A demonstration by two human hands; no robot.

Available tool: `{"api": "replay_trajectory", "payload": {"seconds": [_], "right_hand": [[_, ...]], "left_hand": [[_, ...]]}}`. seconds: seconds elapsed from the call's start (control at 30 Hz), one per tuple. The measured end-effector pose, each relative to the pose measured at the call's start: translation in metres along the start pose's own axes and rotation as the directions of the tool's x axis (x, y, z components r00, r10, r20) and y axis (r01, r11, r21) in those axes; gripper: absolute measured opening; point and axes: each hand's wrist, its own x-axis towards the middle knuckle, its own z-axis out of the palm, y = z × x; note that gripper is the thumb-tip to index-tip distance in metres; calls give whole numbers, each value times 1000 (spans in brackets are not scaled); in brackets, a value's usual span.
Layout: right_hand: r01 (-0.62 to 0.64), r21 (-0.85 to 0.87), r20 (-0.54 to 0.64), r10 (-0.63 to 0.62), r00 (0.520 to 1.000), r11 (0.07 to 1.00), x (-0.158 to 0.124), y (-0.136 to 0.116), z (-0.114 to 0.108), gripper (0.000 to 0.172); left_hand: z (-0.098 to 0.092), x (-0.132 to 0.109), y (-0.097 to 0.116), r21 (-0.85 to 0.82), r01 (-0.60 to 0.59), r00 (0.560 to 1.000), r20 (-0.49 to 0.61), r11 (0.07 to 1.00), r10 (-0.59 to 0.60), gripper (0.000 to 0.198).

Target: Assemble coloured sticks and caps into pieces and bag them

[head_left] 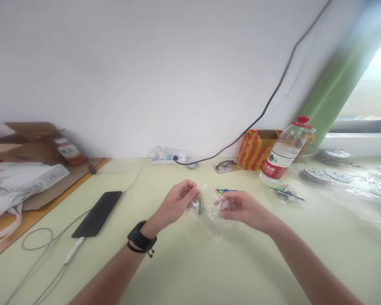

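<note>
Bench (184, 271) smooth, pale green. Clear plastic film (212, 207) center frame, between the hands: crinkled, glossy, limp; can't tell if one bag or two. Thin green/blue strips (201, 202) show at its left side. Left hand (177, 202) pinches film, thumb to fingertips; right hand (241, 207) pinches it too. Flat spoked discs (316, 177) stacked right. Clear bottle (288, 146), right of center: red cap (303, 120), label (274, 164) has Chinese characters plus "SPRING".
</note>
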Motion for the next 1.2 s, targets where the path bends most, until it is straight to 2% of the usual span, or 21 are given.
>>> {"api": "replay_trajectory", "payload": {"seconds": [0.07,0.13,0.27,0.37,0.6,0.73,1.07,1.2], "right_hand": [[-11,-65,-68,6,998,998,6,-17,-14,32],[7,-111,-87,-17,996,994,13,-36,-25,34],[118,-200,-161,-151,975,973,25,-66,-40,37],[164,-208,-206,-207,957,964,29,-72,-47,40],[131,-224,-229,-182,956,966,29,-56,-64,34],[143,-242,-197,-193,961,960,31,-56,-66,31],[131,-65,-239,-143,960,989,41,-53,-66,40],[106,-38,-194,-112,975,994,41,-55,-61,41]], "left_hand": [[-5,12,10,47,-15,998,-60,999,17,34],[-9,23,23,125,-68,992,-93,990,80,36],[-16,37,48,191,-162,986,-7,968,166,34],[-27,37,56,230,-158,987,-1,960,162,31],[-55,36,47,191,-111,991,-48,975,122,28],[-57,40,40,186,-92,995,-33,978,99,29],[-61,48,24,260,-86,994,-37,962,99,38],[-60,49,21,229,-95,991,-66,969,113,35]]}}
